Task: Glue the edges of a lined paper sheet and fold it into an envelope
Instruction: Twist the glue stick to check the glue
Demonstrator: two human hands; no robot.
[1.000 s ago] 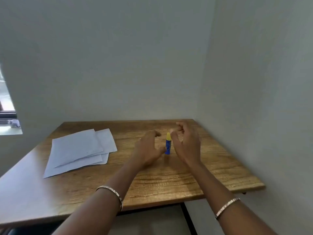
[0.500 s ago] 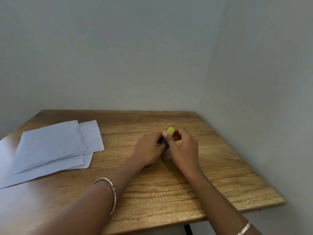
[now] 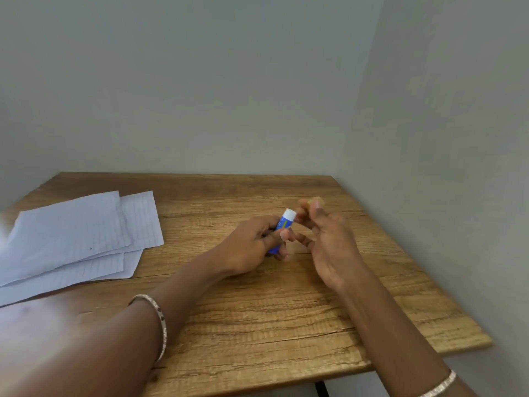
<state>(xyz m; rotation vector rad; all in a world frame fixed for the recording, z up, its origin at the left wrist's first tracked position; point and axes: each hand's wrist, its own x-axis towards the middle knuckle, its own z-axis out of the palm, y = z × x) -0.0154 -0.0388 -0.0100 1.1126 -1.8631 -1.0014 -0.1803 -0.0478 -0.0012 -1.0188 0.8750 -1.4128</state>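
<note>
On my feed the glue stick (image 3: pixel 282 224) has a bright blue body, a white tip and a thin yellow-green stripe down its label. The cap (image 3: pixel 315 200) is blurred, but I read it as yellow. The paper sheets (image 3: pixel 71 233) are pale bluish white, ruled with faint grey lines; I make out one small dark speck on the top one. The table (image 3: pixel 286 310) is golden-brown wood with darker wavy grain streaks, and its leg (image 3: pixel 320 389) is black. The wall (image 3: pixel 200 81) is plain pale grey-green. The left bangle (image 3: pixel 160 325) looks silver with small dark marks; the right bangle (image 3: pixel 440 386) is silvery white.
</note>
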